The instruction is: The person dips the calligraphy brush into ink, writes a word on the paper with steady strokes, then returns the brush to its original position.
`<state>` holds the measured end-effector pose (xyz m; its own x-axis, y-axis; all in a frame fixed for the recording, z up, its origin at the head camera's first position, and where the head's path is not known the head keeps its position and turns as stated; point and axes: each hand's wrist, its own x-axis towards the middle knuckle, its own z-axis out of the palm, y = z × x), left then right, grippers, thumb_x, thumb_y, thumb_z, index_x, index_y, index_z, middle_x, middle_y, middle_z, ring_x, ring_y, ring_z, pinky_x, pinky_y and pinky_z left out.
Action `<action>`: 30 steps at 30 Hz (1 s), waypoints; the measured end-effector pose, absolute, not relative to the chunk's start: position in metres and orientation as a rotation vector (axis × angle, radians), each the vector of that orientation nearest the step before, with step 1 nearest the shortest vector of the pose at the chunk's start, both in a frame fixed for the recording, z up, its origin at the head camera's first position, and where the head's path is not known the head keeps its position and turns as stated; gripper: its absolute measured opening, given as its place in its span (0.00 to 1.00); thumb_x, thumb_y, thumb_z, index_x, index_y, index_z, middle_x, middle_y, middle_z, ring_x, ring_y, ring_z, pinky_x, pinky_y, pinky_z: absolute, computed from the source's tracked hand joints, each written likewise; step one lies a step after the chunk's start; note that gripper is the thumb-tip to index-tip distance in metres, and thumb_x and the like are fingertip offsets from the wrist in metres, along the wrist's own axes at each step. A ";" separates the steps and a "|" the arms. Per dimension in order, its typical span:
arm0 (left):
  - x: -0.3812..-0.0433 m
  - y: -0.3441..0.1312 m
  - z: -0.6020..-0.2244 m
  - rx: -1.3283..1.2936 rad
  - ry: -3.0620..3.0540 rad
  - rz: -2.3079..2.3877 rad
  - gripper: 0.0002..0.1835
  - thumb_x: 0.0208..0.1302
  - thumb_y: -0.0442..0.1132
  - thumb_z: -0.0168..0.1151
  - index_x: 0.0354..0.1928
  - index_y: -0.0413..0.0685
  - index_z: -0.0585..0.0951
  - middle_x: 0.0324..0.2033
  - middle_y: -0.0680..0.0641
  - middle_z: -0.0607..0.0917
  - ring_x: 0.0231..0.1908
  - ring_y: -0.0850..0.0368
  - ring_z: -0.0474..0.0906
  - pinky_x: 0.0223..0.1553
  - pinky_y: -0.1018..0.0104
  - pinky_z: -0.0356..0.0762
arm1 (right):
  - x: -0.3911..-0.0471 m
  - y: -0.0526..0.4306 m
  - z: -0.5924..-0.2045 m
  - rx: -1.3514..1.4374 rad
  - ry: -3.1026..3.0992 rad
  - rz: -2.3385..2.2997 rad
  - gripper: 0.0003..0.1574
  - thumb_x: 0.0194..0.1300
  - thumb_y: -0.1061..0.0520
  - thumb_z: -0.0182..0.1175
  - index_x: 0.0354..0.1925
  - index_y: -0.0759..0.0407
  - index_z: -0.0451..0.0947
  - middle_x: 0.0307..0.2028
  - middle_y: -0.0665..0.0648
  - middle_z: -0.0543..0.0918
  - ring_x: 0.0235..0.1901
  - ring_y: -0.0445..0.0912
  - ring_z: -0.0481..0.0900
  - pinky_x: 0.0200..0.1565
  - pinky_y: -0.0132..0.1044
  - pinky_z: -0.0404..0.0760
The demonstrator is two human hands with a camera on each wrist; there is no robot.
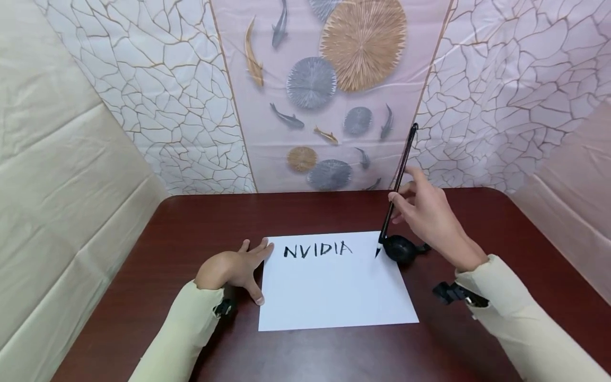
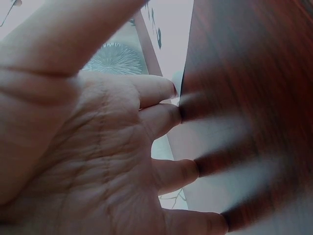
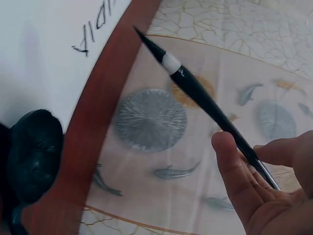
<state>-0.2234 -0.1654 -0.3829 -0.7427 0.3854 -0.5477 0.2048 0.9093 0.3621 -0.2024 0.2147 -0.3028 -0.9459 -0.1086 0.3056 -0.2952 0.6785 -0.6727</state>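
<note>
My right hand (image 1: 426, 208) pinches a black writing brush (image 3: 200, 100) between thumb and fingers. The brush has a white band above its dark pointed tip, and the tip is raised off the paper in the right wrist view. Below the brush, a small black ink dish (image 1: 401, 249) with a stem-like end lies at the paper's upper right edge. The white sheet of paper (image 1: 329, 297) bears "NVIDIA" in black brush letters (image 1: 318, 249) near its top. My left hand (image 1: 237, 269), fingers spread, rests at the sheet's left edge; its palm (image 2: 98, 152) shows in the left wrist view.
The dark red-brown table (image 1: 205, 223) ends at a patterned cloth backdrop (image 1: 186, 106) with fish and round leaf motifs. Plain pale cloth (image 1: 62, 175) hangs on the left side. A black wrist device (image 1: 460, 294) sits under the right sleeve.
</note>
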 end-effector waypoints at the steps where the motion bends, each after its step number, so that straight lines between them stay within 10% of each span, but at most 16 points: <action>1: -0.223 -0.166 -0.384 0.421 2.420 0.376 0.73 0.48 0.49 0.88 0.87 0.56 0.43 0.86 0.49 0.38 0.83 0.35 0.26 0.72 0.28 0.55 | -0.204 0.217 -0.302 0.329 -2.671 1.129 0.47 0.81 0.60 0.57 0.84 0.62 0.43 0.48 0.69 0.87 0.29 0.51 0.90 0.34 0.40 0.88; 13: -0.226 -0.167 -0.386 0.460 2.415 0.353 0.73 0.49 0.49 0.87 0.87 0.53 0.43 0.86 0.46 0.38 0.82 0.31 0.26 0.71 0.24 0.53 | -0.230 0.251 -0.306 0.260 -3.006 1.056 0.52 0.77 0.62 0.60 0.86 0.55 0.43 0.56 0.76 0.81 0.29 0.56 0.88 0.31 0.45 0.87; 30: -0.226 -0.165 -0.385 0.476 2.393 0.395 0.74 0.49 0.49 0.87 0.87 0.51 0.41 0.85 0.43 0.36 0.81 0.29 0.25 0.70 0.22 0.50 | -0.259 0.285 -0.335 0.215 -3.321 0.821 0.47 0.73 0.67 0.62 0.80 0.67 0.51 0.34 0.65 0.86 0.23 0.54 0.86 0.33 0.49 0.87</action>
<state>-0.2261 -0.1646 -0.3850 -0.7175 0.4319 -0.5466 0.2335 0.8883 0.3954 -0.2587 0.2848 -0.3347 -0.9517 -0.1866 -0.2438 -0.0514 0.8798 -0.4725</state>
